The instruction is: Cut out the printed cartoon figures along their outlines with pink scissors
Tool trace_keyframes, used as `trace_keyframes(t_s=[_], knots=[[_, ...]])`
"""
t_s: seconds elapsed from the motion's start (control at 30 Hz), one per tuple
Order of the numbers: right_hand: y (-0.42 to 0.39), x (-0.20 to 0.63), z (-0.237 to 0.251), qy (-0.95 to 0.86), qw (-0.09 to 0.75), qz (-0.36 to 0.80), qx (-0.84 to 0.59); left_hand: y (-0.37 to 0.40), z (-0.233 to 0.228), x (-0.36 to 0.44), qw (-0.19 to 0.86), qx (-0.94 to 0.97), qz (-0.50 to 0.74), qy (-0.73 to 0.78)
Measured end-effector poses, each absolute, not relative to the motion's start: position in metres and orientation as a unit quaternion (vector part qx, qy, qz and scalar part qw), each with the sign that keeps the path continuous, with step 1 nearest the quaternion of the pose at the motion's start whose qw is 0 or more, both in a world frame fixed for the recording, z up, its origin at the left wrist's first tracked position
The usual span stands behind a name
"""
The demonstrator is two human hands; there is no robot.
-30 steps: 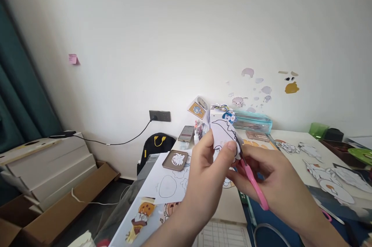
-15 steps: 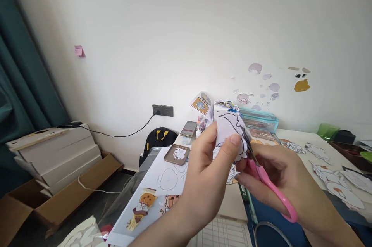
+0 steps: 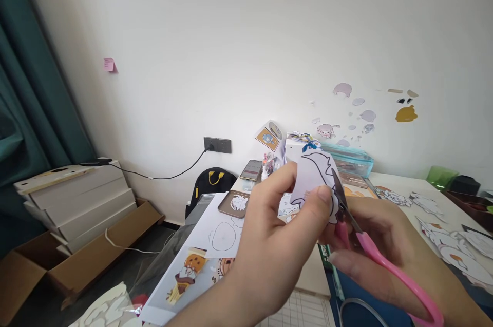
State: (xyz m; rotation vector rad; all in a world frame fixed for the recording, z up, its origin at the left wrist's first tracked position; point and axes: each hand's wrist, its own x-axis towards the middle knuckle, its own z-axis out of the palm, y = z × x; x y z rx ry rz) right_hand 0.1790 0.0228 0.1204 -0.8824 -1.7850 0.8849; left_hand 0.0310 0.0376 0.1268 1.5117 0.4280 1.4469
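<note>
My left hand (image 3: 283,229) pinches a white paper cutout (image 3: 313,175) with a black line drawing, thumb on its face. The pink-handled scissors (image 3: 393,263) are in my right hand (image 3: 377,239), their blades parted at the paper's right edge. A wavy outline runs along that edge near the blades. Part of the paper's lower end is hidden behind my left thumb and fingers. Below the hands, a white sheet with a pencilled oval (image 3: 224,236) lies on the desk, with a small tray (image 3: 231,210) holding a paper cutout at its upper edge.
Several paper cutouts (image 3: 449,245) lie on the desk at right. Behind the hands are a phone (image 3: 251,169), a clear blue pencil case (image 3: 354,155) and a green container (image 3: 438,177). An open cardboard box (image 3: 100,242) stands on the floor at left, near a black backpack (image 3: 211,188).
Both hands have shifted slightly right with the paper and scissors. The scissor handles have spread wider, and the blades have opened. The view has turned a little left.
</note>
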Motion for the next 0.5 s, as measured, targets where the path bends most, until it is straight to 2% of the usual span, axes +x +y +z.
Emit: trace_keyframes(t_s=[0.27, 0.5], knots=[[0.024, 0.1804, 0.1184, -0.754, 0.462, 0.314, -0.346, 0.0358, 0.1275, 0.0324, 0.445, 0.629, 0.602, 0.21], [0.0224, 0.1773, 0.1139, -0.732, 0.481, 0.269, -0.4, 0.0343, 0.1259, 0.034, 0.441, 0.613, 0.619, 0.217]])
